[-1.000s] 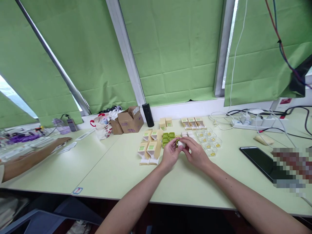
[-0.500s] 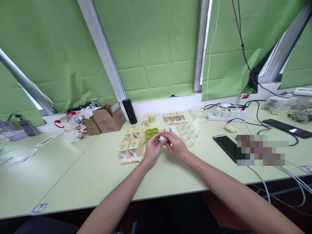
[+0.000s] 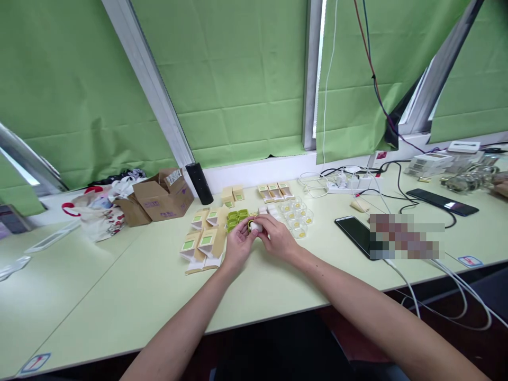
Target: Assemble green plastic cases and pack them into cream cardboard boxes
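While I watch from far, on the pale table point(image 3: 130, 296) the left hand point(image 3: 239, 244) and right hand point(image 3: 280, 239) meet in a narrow grip. From them, opened cartons point(image 3: 206, 241) lie at nine o'clock, clear cups point(image 3: 291, 215) at three, green containers point(image 3: 233, 218) at ten; the white piece point(image 3: 256, 227) is held central, between their fingertips.
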A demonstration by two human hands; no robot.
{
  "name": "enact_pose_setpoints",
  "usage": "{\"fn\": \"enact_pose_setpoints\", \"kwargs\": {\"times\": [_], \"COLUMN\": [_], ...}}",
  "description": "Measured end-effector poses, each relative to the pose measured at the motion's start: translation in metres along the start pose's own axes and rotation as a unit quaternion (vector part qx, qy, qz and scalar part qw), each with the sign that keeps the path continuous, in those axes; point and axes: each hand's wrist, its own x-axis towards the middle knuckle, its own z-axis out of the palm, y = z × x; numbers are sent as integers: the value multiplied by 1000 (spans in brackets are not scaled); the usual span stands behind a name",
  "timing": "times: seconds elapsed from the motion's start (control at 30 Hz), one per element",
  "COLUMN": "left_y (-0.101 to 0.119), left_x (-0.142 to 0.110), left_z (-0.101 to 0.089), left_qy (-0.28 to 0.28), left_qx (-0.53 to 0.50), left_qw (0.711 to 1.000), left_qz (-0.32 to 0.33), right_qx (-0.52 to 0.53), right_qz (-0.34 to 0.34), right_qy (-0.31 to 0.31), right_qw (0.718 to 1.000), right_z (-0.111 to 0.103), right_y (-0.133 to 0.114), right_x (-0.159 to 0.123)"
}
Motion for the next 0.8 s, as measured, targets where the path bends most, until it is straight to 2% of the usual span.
{"fn": "enact_pose_setpoints", "kwargs": {"times": [0.43, 0.63, 0.8], "left_y": [-2, -5, -4], "left_x": [-5, -3, -3], "left_z": [1, -3, -4], "left_qy": [5, 19, 19], "left_qx": [-9, -27, -59], "left_qw": [1000, 999, 996], "left_qz": [5, -22, -61], "right_qx": [16, 55, 56], "right_qz": [1, 10, 42], "right_qy": [13, -26, -2], "right_qw": [1000, 998, 998], "right_z": [1, -1, -1], "right_y": [1, -2, -4], "right_x": [-6, -6, -5]}}
